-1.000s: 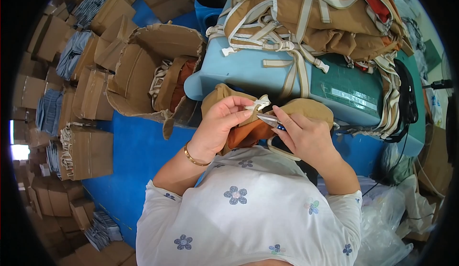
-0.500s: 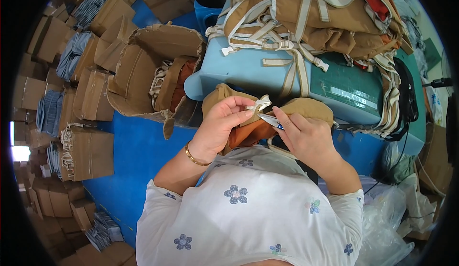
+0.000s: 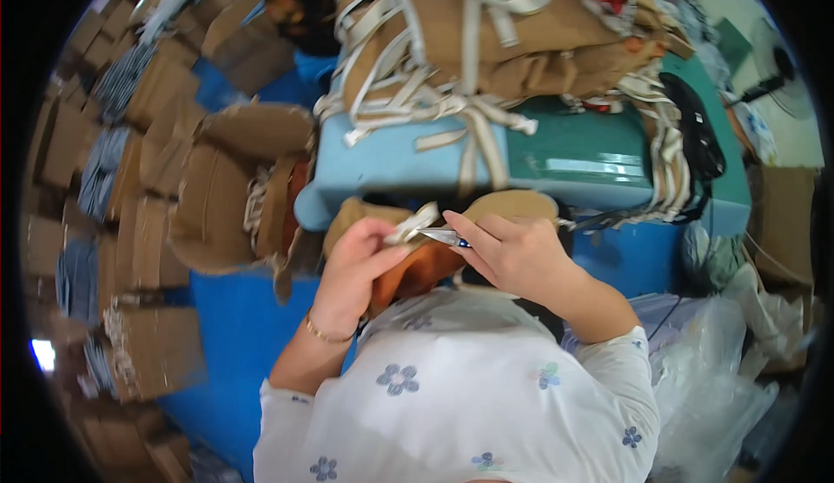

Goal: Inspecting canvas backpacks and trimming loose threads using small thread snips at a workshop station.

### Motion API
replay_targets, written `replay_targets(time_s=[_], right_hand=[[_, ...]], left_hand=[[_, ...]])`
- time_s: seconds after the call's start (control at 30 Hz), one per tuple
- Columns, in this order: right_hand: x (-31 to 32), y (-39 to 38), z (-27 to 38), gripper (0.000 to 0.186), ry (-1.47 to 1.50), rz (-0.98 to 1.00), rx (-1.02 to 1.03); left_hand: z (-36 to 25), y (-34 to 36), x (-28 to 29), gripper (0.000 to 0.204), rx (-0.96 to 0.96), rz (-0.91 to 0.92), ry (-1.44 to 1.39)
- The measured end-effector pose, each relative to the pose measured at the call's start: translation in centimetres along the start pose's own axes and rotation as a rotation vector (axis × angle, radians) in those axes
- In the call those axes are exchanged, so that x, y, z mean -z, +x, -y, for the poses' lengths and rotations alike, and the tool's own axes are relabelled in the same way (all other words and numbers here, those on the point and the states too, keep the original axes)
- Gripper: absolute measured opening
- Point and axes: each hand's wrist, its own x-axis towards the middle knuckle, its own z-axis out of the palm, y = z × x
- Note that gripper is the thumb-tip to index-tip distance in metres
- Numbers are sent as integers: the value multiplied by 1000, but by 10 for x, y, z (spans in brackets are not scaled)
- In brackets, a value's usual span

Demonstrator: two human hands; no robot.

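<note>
Pinched in my left hand (image 3: 347, 273) is the end of a white strap (image 3: 417, 223), blurred here; whether it carries a buckle I cannot make out. My right hand (image 3: 517, 255) is closed around small thread snips (image 3: 440, 236) with pointed metal blades and a bit of blue at the grip. The blade tips point left and lie right by the strap. Below both hands, a tan and orange fabric piece (image 3: 415, 276) rests against my lap, partly covered by my fingers.
Ahead, tan bags (image 3: 547, 36) with white straps are piled on a light blue and green table (image 3: 391, 166). An open cardboard box (image 3: 204, 214) holding similar pieces stands left. Cartons (image 3: 156, 344) and grey-blue bundles fill the far left; clear plastic bags (image 3: 704, 387) lie right.
The whole view has shifted, so the table and bags appear farther left. The strap in my left hand is turned differently, and the snips lie more level beside it.
</note>
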Motion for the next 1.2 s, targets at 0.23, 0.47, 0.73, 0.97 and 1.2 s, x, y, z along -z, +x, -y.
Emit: replay_targets(time_s=[0.23,0.47,0.73,0.97,1.2], right_hand=[[-14,-35,-117,37,25,-103,-490],[-49,-47,-202,36,-371,-29,-620],[-44,-24,-88,20,1360,-12,-634],[-101,-24,-26,27,1866,-288,-711],[-75,-6,15,38,2245,-204,-876]], left_hand=[[-6,-29,42,29,-243,-171,127],[-22,-39,66,18,-343,-239,-156],[-31,-42,78,14,-348,-324,-231],[-28,-46,77,19,-389,-490,427],[-45,-38,-16,37,-849,-368,1494]])
